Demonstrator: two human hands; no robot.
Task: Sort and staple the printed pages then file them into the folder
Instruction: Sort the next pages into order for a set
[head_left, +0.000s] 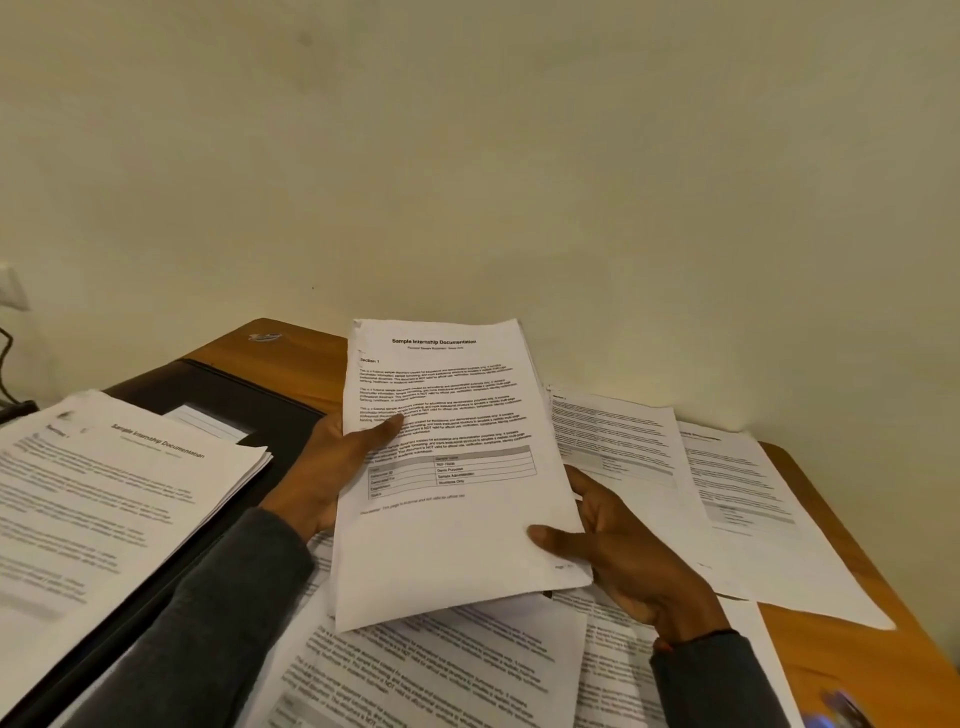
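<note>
Both hands hold up a set of printed pages (452, 540), titled "Sample Internship Documentation", above the table's middle. My left hand (327, 467) grips its left edge, thumb across the text. My right hand (618, 556) grips the lower right edge, thumb on the front. A stack of the same kind of pages (104, 499) lies at the left, partly on a black folder (249, 400). Loose printed sheets (447, 670) lie under the held set, and more loose sheets (727, 493) spread out to the right.
The wooden table (841, 639) stands against a pale wall. A wall socket (10, 286) with a cable sits at the far left. Something blue and blurred (836, 712) shows at the bottom right corner. A small silvery thing (265, 336) lies at the table's far corner.
</note>
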